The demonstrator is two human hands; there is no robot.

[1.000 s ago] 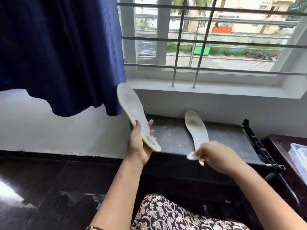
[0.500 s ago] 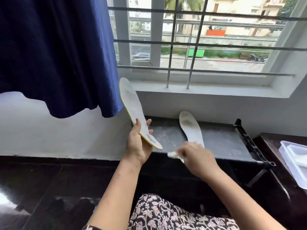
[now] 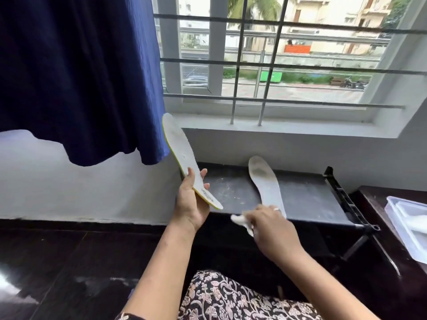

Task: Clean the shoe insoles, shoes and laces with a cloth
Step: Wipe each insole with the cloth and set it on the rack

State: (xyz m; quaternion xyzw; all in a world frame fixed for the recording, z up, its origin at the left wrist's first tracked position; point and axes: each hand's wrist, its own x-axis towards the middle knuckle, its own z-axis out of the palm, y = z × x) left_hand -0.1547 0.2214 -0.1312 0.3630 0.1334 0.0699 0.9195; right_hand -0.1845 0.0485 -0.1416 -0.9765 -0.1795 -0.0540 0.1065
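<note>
left hand [image 3: 190, 202] gripping raised insole [image 3: 182, 155] near heel; right hand [image 3: 271, 229] pinching cloth [image 3: 240, 220]

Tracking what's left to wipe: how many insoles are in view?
2. One insole is held up in the left hand; the second insole lies on the bench, right hand with cloth at its near end.

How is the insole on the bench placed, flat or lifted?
Flat: the insole lies on the dark bench; the right hand, gripping a white cloth, is at its near end, which it hides.

Blk garment [image 3: 233, 299] w/ pink-white floral print, plus a pale ring [image 3: 276, 209].
</note>
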